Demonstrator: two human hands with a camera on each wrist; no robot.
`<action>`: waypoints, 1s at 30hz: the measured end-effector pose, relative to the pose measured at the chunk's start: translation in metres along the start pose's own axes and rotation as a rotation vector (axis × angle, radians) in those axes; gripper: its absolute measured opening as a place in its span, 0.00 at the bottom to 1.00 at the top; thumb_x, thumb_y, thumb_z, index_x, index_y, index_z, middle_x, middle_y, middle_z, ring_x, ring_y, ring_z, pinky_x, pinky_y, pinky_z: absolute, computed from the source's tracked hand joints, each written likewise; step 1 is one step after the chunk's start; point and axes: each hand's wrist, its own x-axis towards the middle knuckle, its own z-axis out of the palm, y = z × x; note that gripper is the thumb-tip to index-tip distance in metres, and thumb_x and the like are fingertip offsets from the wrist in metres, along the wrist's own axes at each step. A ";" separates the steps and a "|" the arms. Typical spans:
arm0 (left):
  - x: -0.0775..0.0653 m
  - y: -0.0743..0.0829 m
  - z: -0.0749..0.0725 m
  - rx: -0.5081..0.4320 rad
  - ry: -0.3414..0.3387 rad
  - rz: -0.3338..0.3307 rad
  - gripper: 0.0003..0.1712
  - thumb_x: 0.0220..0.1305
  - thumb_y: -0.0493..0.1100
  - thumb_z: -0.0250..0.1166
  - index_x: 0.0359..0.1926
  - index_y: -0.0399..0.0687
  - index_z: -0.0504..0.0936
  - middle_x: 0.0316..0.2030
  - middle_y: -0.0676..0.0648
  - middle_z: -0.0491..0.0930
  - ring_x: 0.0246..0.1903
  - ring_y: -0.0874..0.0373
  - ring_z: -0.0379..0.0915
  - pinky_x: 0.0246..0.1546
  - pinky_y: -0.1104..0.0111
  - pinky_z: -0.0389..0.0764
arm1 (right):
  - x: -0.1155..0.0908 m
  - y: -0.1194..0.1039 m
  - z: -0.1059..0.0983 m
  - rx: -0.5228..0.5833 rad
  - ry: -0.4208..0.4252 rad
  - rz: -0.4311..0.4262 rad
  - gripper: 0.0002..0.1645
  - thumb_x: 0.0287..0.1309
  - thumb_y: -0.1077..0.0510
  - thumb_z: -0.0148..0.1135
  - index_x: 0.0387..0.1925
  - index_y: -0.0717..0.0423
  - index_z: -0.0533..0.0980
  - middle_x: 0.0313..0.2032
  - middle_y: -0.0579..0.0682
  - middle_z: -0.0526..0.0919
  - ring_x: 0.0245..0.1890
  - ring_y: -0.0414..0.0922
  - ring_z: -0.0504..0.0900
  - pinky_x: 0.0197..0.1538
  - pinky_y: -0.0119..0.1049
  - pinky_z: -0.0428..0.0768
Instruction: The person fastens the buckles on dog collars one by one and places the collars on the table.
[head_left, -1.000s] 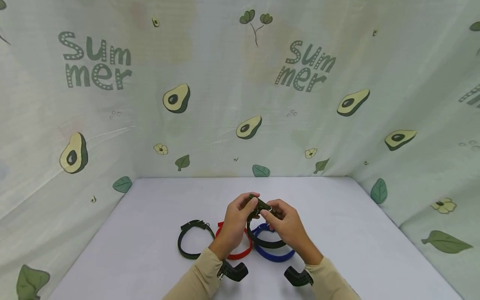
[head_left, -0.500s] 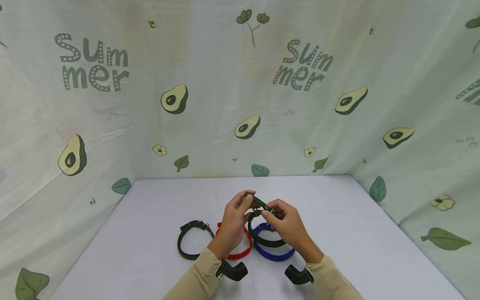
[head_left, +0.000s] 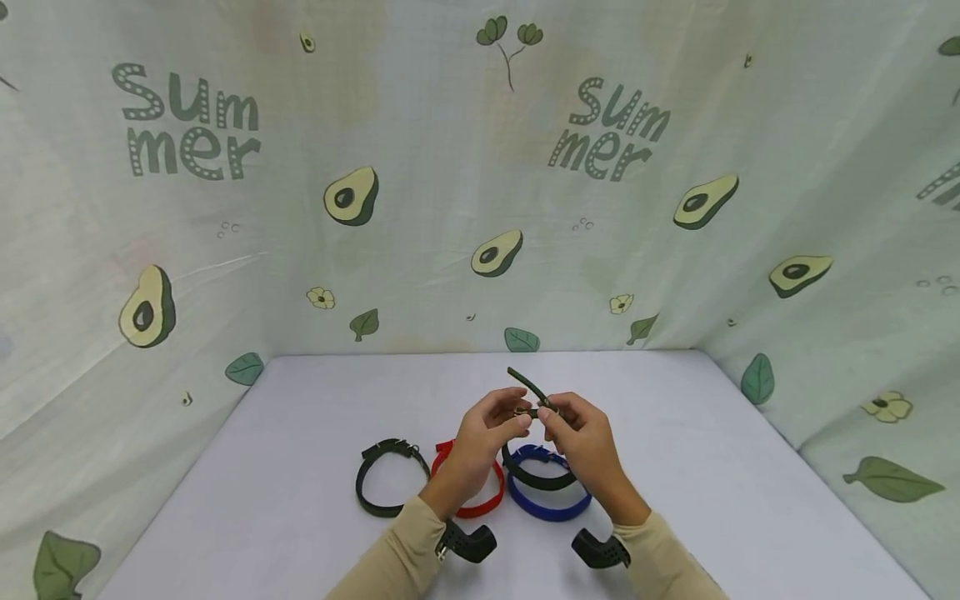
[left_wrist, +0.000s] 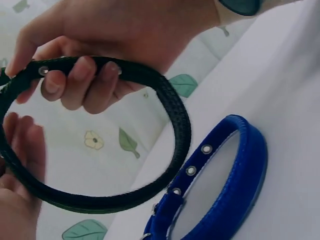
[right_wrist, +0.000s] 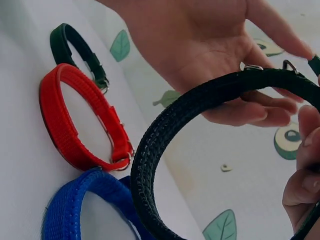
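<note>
A dark green collar hangs in the air between the hands, its strap end sticking up free. My right hand grips it near the strap end; in the left wrist view, curled fingers of that hand wrap the band beside metal eyelets. My left hand is around the buckle side, thumb and fingers spread apart. In the right wrist view, the left palm faces the camera behind the held collar's buckle, fingers relaxed. Below the held collar lies a blue collar, partly overlapped by it.
On the white table a red collar lies partly behind the left forearm. Left of it rests another dark green collar. A printed cloth with avocados and leaves surrounds the table. Both wrists wear black devices.
The left fingers have let go of the green collar's strap end, which now points up and away. The left hand has dropped slightly towards the buckle; the right hand still grips the collar.
</note>
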 end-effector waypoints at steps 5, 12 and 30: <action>-0.002 -0.002 0.006 -0.019 0.044 0.029 0.26 0.68 0.42 0.67 0.63 0.39 0.74 0.53 0.39 0.77 0.50 0.50 0.77 0.48 0.64 0.82 | 0.001 0.001 0.000 0.068 0.062 -0.007 0.04 0.67 0.64 0.63 0.40 0.60 0.81 0.19 0.51 0.76 0.16 0.40 0.71 0.18 0.31 0.71; -0.001 -0.002 0.010 -0.037 0.125 0.015 0.22 0.69 0.43 0.66 0.59 0.38 0.76 0.48 0.42 0.80 0.45 0.53 0.79 0.41 0.67 0.82 | 0.001 -0.001 0.000 0.095 0.052 0.000 0.06 0.68 0.64 0.61 0.42 0.63 0.81 0.20 0.53 0.76 0.16 0.39 0.71 0.18 0.31 0.71; -0.002 -0.001 0.013 0.040 0.118 -0.032 0.22 0.65 0.46 0.70 0.56 0.40 0.82 0.35 0.47 0.78 0.26 0.59 0.67 0.26 0.74 0.71 | 0.001 -0.009 -0.004 0.105 0.070 -0.017 0.13 0.64 0.70 0.62 0.50 0.65 0.80 0.41 0.62 0.85 0.26 0.45 0.83 0.22 0.35 0.79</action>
